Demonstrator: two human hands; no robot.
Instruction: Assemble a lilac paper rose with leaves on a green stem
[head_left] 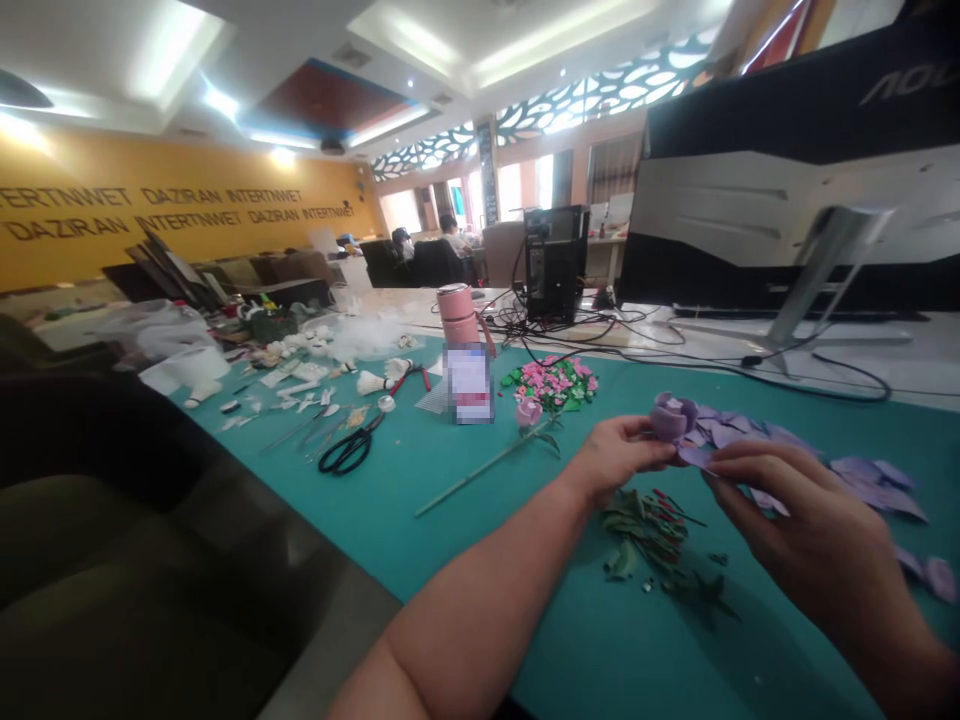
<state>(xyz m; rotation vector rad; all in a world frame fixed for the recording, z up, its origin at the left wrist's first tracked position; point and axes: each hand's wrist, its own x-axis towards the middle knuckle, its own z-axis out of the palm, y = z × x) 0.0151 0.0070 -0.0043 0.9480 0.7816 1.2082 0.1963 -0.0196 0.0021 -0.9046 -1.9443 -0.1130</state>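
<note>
Head view | left hand [611, 455]: pinching the upright purple flower [674, 415] low, above the green tabletop [615, 650], apparently to keep its cupped shape uncrushed | right hand [810, 530]: pinching a single petal [696, 457] just below it, contact unclear | loose petals [874, 482], leaf pile [645, 525]: near both hands, presumably for easy reach

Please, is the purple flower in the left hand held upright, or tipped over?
Upright, or nearly so: the flower opens upward like a cup, and the left hand holds it near its base.
</note>
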